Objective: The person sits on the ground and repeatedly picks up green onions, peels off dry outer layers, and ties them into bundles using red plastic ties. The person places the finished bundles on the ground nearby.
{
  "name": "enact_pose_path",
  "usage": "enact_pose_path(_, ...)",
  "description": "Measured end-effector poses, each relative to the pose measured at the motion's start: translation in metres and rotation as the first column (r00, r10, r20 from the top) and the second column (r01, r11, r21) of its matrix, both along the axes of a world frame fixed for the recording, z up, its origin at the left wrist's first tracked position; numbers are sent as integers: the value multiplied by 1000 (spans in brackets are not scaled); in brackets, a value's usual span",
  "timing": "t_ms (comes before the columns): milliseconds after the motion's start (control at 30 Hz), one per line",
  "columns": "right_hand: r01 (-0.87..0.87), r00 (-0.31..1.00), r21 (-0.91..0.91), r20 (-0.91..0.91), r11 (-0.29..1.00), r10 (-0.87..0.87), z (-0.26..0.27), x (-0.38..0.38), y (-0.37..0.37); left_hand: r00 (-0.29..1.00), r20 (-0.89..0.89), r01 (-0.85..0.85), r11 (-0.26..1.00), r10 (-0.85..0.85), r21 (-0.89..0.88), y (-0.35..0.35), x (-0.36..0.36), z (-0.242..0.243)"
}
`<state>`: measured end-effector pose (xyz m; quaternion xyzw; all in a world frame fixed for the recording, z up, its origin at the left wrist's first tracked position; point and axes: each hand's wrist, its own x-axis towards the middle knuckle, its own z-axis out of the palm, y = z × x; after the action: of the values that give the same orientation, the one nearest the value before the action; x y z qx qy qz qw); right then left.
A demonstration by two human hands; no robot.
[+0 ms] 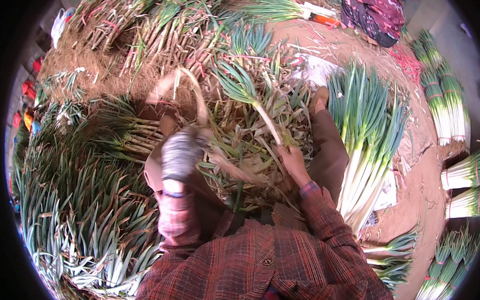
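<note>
My right hand (292, 161) grips a long green onion (267, 119) near its root end, its pale shaft slanting up and left to a fan of green leaves. On my left hand (184, 152) is a grey and white striped glove, strongly blurred by motion. Dry, pale brown leaf strips (200, 105) run out from its fingers, upward and also down to the right, blurred like the hand. Under both hands, between my legs, lies a heap of stripped dry leaves (252, 165).
Clean green onions (361, 153) lie beside my right leg. Unpeeled ones (86, 183) are massed on the left, with rooty bundles (169, 45) beyond. Tied bundles (446, 99) line the far right. Another person's patterned clothing (374, 12) shows at the top right.
</note>
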<state>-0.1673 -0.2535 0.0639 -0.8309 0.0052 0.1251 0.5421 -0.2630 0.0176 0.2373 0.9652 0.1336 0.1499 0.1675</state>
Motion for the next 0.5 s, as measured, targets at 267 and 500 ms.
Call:
enact_pose_path(267,-124,981,-85,140,989,135,118,-135,-53,970,-238,-202,-389,46,-899,-65,123,-144)
enact_pose_path(500,-52,979,-105,189,993,72,104,-149,-56,939,47,-89,372,341,-924,-83,147,-172)
